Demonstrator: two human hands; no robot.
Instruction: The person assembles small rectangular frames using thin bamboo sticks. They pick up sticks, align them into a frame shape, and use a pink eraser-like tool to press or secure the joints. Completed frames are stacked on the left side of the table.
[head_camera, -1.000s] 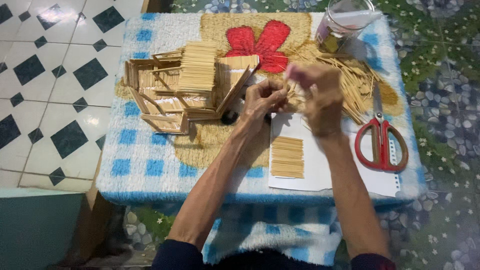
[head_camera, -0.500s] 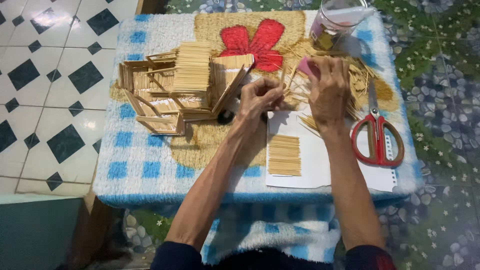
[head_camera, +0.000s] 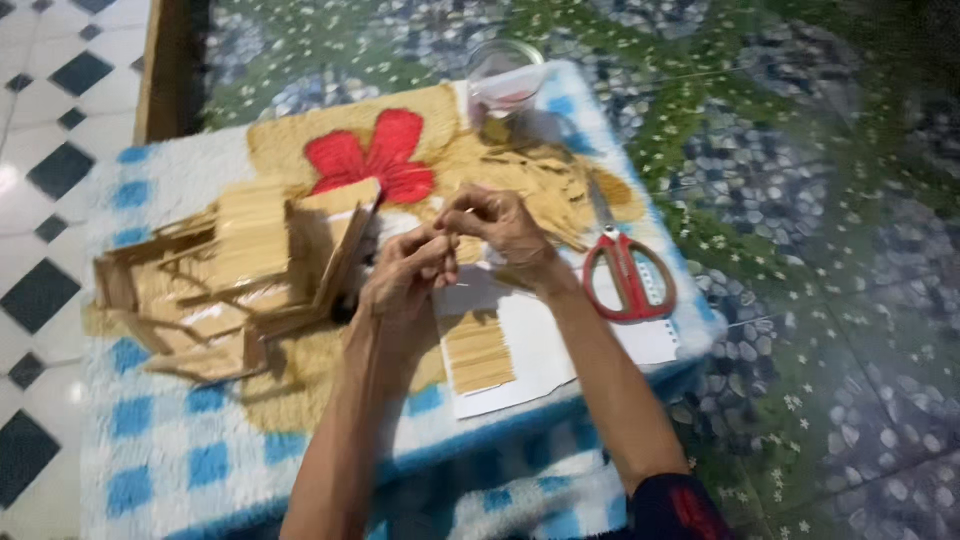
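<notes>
Left hand meets right hand — fingers pinched.

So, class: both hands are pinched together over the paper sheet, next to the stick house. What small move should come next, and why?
Probably lower the thin stick pinched between the left hand and right hand onto the row of sticks on the white paper. That row looks unfinished, and the hands hang just above it. What exactly the fingers hold is blurred.
</notes>
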